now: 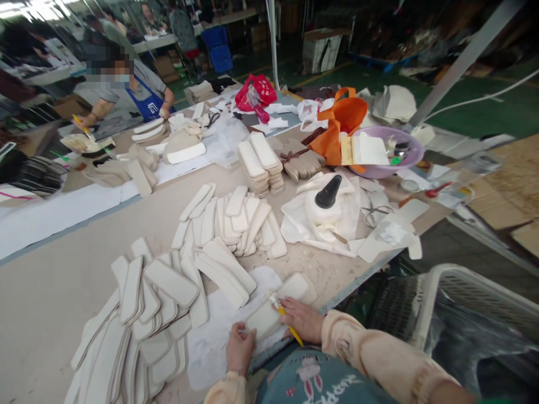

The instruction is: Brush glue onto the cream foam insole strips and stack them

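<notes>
Okay: right hand (304,321) holds yellow brush (277,303); left hand (240,349) touches pale strip (264,318).

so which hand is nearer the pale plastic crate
Right. The right hand, holding the yellow-handled brush, is to the left of the pale plastic crate; the left hand is farther left, at the near end of a pale flat piece.

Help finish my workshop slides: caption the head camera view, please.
Right hand holding a yellow-handled brush, left hand at a pale strip, beside loose heaps of similar strips.
</notes>
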The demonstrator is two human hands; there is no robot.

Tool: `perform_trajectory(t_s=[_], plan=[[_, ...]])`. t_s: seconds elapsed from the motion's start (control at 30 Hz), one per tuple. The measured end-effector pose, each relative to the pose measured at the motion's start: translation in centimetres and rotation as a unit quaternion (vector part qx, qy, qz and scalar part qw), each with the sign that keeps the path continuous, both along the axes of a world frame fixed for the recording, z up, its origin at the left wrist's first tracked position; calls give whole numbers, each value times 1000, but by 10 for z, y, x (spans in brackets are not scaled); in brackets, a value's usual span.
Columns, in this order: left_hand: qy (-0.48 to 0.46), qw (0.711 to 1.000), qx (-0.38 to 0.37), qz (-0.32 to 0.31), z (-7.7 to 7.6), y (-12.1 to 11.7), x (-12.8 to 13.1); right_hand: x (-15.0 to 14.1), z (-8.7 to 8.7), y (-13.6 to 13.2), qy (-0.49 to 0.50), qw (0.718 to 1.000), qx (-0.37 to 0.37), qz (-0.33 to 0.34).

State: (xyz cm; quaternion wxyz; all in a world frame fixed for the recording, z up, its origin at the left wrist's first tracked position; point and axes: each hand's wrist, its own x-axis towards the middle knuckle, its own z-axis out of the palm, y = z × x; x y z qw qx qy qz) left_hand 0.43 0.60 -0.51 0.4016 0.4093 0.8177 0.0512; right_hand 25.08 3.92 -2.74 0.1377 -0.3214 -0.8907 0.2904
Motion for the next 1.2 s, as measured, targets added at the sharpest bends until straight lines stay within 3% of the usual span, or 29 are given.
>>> perform_trajectory(t_s=[0.23,0.4,0.53,0.7,0.9,0.97,1.03,1.1,1.2], plan=[[-34,999,-5,15,-2,1,0,57,2,24,-33,994,-2,-102],[-47,997,37,49,-1,-2,-1,63,12,32,-16,992,16,-125],[-76,986,116,96,17,-5,3,64,29,31,15,983,28,-179],[-219,945,208,123,69,9,16,66,64,35,63,977,7,-203],[-350,876,291,157,155,51,36,39,118,47,226,938,-153,-214],[-413,834,311,192,185,67,43,29,134,50,274,920,-206,-187],[-498,771,315,242,211,83,48,23,147,51,294,910,-238,-169],[-566,706,316,285,232,98,50,19,157,52,296,910,-225,-182],[-594,660,340,309,249,118,50,19,167,54,291,905,-176,-256]])
